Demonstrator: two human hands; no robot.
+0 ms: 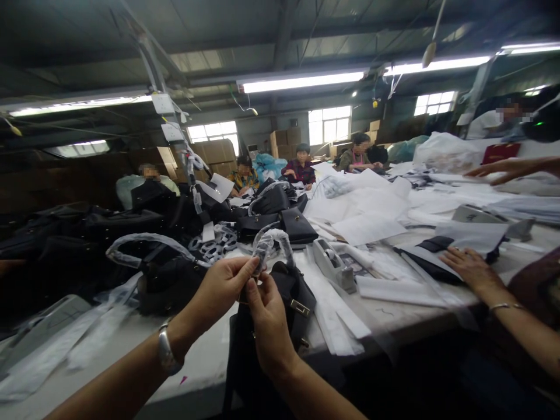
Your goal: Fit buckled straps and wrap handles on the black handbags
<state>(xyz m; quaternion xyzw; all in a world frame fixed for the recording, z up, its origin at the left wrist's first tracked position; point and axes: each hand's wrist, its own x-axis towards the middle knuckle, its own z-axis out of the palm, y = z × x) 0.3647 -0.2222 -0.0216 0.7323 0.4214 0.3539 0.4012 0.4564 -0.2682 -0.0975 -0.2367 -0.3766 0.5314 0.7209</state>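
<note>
A black handbag (pixel 286 286) with a gold-coloured clasp stands at the table's front edge, right in front of me. Its arched handle (pixel 275 234) is wrapped in clear plastic. My left hand (pixel 222 284) pinches the handle's near end between thumb and fingers. Just below it, my right hand (pixel 270 318) is closed at the same spot, fingertips almost meeting the left ones. The small part between the fingertips is mostly hidden. Left of my hands lies another black handbag (pixel 168 286) with a plastic-wrapped handle.
A grey tape dispenser (pixel 335 268) and white paper strips (pixel 335 315) lie to the right. Black bags (pixel 266 204) and a heap of white sheets (pixel 363 204) cover the table beyond. At right, a co-worker's hand (pixel 472 271) rests on a black bag piece. Several people sit opposite.
</note>
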